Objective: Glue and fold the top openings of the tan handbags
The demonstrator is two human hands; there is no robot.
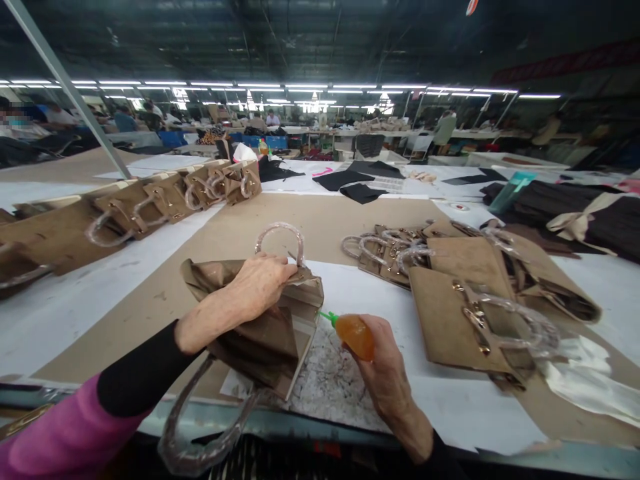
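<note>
A brown handbag (260,347) lies tilted near the table's front edge, with its plastic-wrapped handles sticking out at the back and the front. My left hand (265,283) is closed over the bag's upper edge, close to the rear handle (281,230); its fingertips are partly hidden. In my right hand (383,363) is an orange squeeze bottle (356,337) with a green nozzle. The nozzle tip points left and sits right by the bag's pale side edge (307,340); whether it touches cannot be made out.
Several finished-looking brown bags (460,313) are piled on the right. A row of similar bags (165,193) stands along the left. Black material pieces (345,180) lie farther back, and a dark cloth stack (600,223) is at far right. A metal pole (75,93) rises at left.
</note>
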